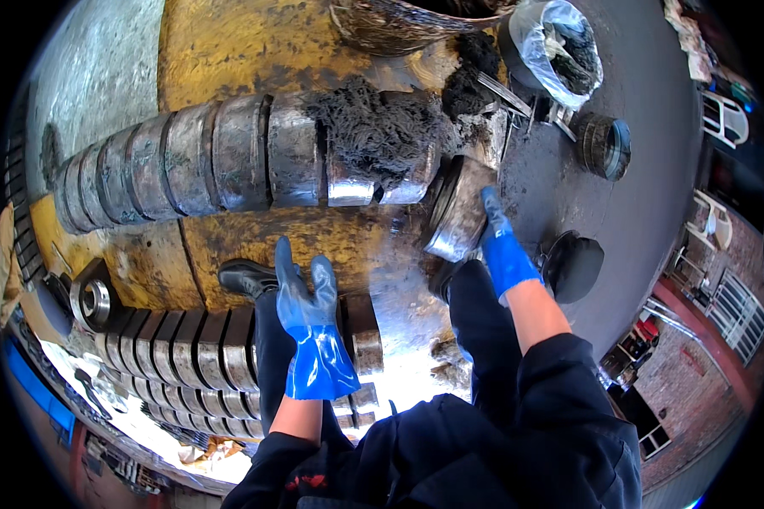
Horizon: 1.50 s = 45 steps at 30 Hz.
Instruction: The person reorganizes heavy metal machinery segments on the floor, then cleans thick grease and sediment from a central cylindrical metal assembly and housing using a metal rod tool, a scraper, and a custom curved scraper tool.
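My left hand (304, 293), in a blue rubber glove, hovers over the near side of the yellow surface with its fingers apart and nothing in it. My right hand (502, 242), gloved alike, grips the right edge of a thick metal ring (465, 208), which stands tilted at the right end of a long row. That row of dark, greasy metal rings (195, 157) lies side by side across the middle. A wad of black, matted fibre (373, 127) covers the tops of the rings near the right end. The fingers under the held ring are hidden.
More metal rings (187, 339) stand in rows at the near left. A yellow, stained plate (246, 64) lies under the long row. At the far right are a bucket with a plastic liner (528, 42), a can (598, 146) and a black round stool (575, 267).
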Each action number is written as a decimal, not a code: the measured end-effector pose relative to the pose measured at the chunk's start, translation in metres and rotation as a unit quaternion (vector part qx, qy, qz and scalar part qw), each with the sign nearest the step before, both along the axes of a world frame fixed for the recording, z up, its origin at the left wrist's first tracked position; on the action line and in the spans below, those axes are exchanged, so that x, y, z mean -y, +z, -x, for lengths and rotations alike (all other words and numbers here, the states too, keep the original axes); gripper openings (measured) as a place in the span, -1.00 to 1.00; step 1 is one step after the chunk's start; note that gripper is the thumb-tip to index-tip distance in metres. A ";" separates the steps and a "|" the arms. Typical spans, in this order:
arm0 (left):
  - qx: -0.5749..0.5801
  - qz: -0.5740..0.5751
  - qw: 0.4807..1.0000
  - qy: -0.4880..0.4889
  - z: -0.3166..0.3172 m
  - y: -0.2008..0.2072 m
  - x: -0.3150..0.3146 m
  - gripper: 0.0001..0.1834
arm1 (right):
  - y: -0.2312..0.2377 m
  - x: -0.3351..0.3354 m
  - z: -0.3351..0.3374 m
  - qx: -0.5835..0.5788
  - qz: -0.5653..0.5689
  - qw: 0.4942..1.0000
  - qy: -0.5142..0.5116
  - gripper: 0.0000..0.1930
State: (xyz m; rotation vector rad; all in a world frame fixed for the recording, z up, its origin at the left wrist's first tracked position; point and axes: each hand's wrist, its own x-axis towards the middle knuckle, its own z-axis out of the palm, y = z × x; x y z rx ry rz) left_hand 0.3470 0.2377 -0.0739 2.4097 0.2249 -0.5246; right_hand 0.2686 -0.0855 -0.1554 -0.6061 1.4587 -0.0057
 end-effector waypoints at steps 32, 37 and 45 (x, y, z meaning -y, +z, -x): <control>0.093 -0.445 0.802 0.386 0.005 -0.055 -0.580 -0.20 | 0.052 -0.147 -0.164 -0.187 0.113 0.383 0.898 -0.59; 0.049 -0.367 0.803 0.466 0.007 -0.079 -0.634 -0.21 | 0.102 -0.466 -0.312 -0.004 0.331 0.291 0.897 -0.41; -0.010 -0.514 0.767 0.384 0.013 -0.090 -0.641 -0.13 | 0.041 -0.830 -0.511 0.207 0.596 -0.161 0.759 -0.25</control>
